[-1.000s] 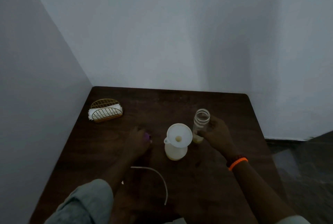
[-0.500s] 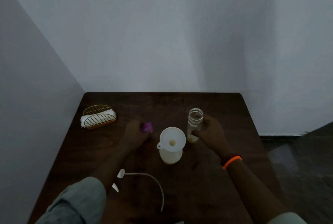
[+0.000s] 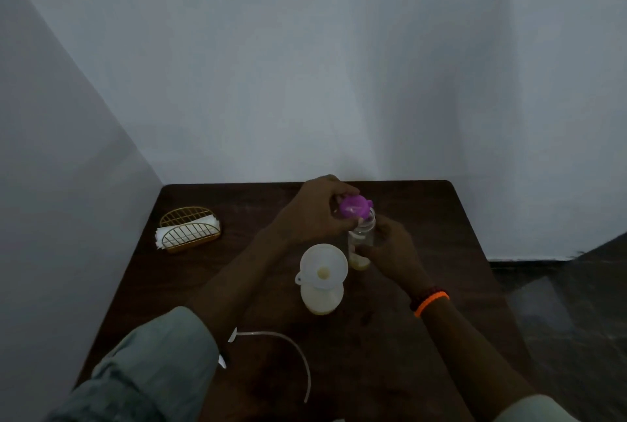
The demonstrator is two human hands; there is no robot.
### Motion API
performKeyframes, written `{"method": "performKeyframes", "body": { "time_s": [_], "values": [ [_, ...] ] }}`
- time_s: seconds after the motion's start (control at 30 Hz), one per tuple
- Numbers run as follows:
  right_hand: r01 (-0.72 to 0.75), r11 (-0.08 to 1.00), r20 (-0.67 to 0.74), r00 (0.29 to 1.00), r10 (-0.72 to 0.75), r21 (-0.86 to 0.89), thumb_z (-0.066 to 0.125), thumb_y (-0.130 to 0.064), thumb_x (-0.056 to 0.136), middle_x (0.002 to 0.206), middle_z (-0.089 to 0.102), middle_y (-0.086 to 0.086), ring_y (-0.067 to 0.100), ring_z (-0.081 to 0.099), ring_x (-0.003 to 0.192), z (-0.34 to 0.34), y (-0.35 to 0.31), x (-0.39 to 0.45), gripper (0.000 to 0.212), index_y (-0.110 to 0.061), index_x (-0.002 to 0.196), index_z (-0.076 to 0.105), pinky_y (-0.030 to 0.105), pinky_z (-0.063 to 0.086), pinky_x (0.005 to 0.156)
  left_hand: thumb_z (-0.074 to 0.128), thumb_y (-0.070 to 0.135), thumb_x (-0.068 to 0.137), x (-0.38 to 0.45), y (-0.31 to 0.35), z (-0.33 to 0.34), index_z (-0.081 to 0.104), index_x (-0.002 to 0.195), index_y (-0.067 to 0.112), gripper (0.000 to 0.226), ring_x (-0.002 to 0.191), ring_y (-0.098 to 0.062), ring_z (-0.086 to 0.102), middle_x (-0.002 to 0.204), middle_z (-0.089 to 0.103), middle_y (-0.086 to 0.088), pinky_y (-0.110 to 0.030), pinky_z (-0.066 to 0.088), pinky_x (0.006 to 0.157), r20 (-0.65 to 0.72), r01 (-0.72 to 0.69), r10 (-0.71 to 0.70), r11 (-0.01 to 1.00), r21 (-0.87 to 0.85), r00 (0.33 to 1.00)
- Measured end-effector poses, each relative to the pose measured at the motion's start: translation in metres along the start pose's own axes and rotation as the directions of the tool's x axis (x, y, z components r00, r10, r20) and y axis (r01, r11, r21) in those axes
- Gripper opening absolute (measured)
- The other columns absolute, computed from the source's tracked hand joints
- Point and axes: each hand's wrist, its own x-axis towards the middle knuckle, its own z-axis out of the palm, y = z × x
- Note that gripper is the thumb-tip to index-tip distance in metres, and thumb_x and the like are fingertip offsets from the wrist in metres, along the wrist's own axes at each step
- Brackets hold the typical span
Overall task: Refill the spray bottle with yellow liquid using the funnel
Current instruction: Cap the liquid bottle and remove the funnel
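Purple lid hiding jar mouth

Bare table right of jar

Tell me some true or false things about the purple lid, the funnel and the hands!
1. The left hand holds the purple lid over the clear jar. True.
2. The funnel sits in the clear jar. False: it sits in the spray bottle, beside the jar.
3. The right hand grips the clear jar. True.
4. The clear jar is full to the top. False: only a little yellow liquid shows at its bottom.
5. The napkin holder stands between the two hands. False: it stands apart, at the table's left side.
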Motion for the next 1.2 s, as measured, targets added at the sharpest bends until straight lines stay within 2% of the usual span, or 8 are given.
{"method": "performKeyframes", "body": {
  "time_s": [0.17,0.3,0.43,0.63,0.77,0.87,0.93,1.2],
  "values": [
    [0.01,0.999,0.005,1.0,-0.009,-0.039,0.085,-0.024,0.07,0.094,0.065,-0.024,-0.014,0.062,0.092,-0.005,-0.004,-0.002,0.045,-0.048,0.099,0.06,0.013,0.046,0.079,0.086,0.031,0.072,0.005,0.002,0.005,0.07,0.122,0.016,0.054,0.087,-0.008,0.064,0.103,0.069,-0.001,-0.011,0.049,0.074,0.017,-0.005,0.005,1.0,0.002,1.0],
    [0.045,0.997,0.001,0.999,-0.045,-0.065,0.086,-0.029,0.07,0.107,0.067,-0.009,0.008,0.064,0.1,-0.007,-0.004,0.001,0.048,-0.023,0.113,0.065,0.032,0.054,0.089,0.087,0.028,0.072,0.006,0.005,0.006,0.07,0.122,0.015,0.055,0.092,-0.008,0.064,0.108,0.07,-0.001,-0.013,0.051,0.076,0.035,-0.019,0.02,1.0,-0.019,0.999],
    [0.032,0.996,-0.004,0.999,-0.032,-0.081,0.086,-0.031,0.07,0.114,0.068,0.0,0.015,0.064,0.106,-0.012,-0.006,0.003,0.053,-0.017,0.117,0.065,0.039,0.054,0.094,0.087,0.024,0.073,0.009,0.011,0.003,0.067,0.125,0.011,0.058,0.099,-0.007,0.064,0.116,0.069,-0.002,-0.009,0.05,0.081,0.063,-0.056,0.059,0.997,-0.054,0.996],
    [0.104,0.994,0.003,0.995,-0.104,-0.034,0.088,-0.023,0.069,0.098,0.072,-0.012,-0.002,0.067,0.091,-0.017,-0.023,0.003,0.041,-0.02,0.106,0.069,0.016,0.052,0.077,0.085,0.039,0.075,0.01,0.031,0.012,0.068,0.121,0.013,0.055,0.103,-0.01,0.065,0.113,0.071,0.0,-0.026,0.055,0.091,-0.001,-0.049,0.05,0.99,-0.13,0.999],
    [0.123,0.992,-0.017,0.992,-0.123,-0.017,0.084,-0.029,0.069,0.096,0.073,-0.012,0.0,0.068,0.09,-0.025,-0.033,0.004,0.036,-0.023,0.102,0.069,0.026,0.055,0.079,0.086,0.031,0.075,0.009,0.033,0.013,0.062,0.128,0.01,0.062,0.109,-0.014,0.063,0.121,0.068,-0.006,-0.025,0.054,0.093,-0.12,-0.056,0.036,0.983,-0.175,0.992],
    [0.095,0.995,-0.041,0.995,-0.095,0.005,0.081,-0.028,0.072,0.106,0.072,-0.009,0.005,0.067,0.1,-0.034,-0.031,0.004,0.044,-0.023,0.114,0.067,0.037,0.056,0.089,0.087,0.026,0.074,0.006,0.023,0.005,0.06,0.131,0.01,0.065,0.103,-0.013,0.064,0.122,0.065,-0.006,-0.019,0.055,0.087,-0.189,-0.052,0.025,0.988,-0.142,0.982],
    [0.084,0.996,-0.057,0.995,-0.084,0.007,0.083,-0.024,0.072,0.111,0.072,-0.006,0.008,0.067,0.104,-0.038,-0.027,0.004,0.049,-0.021,0.118,0.067,0.042,0.055,0.094,0.086,0.018,0.076,0.003,0.02,0.002,0.062,0.128,0.008,0.059,0.102,-0.013,0.065,0.119,0.066,-0.007,-0.025,0.057,0.087,-0.219,-0.057,0.029,0.991,-0.12,0.975],
    [0.124,0.992,-0.012,0.992,-0.125,-0.028,0.083,-0.028,0.071,0.097,0.073,-0.007,0.005,0.069,0.09,-0.027,-0.04,0.004,0.038,-0.021,0.105,0.069,0.041,0.059,0.084,0.086,0.028,0.075,0.011,0.035,0.016,0.064,0.123,0.006,0.057,0.106,-0.016,0.065,0.116,0.07,-0.008,-0.03,0.057,0.091,-0.191,-0.093,0.062,0.983,-0.157,0.98]
  ]
}}
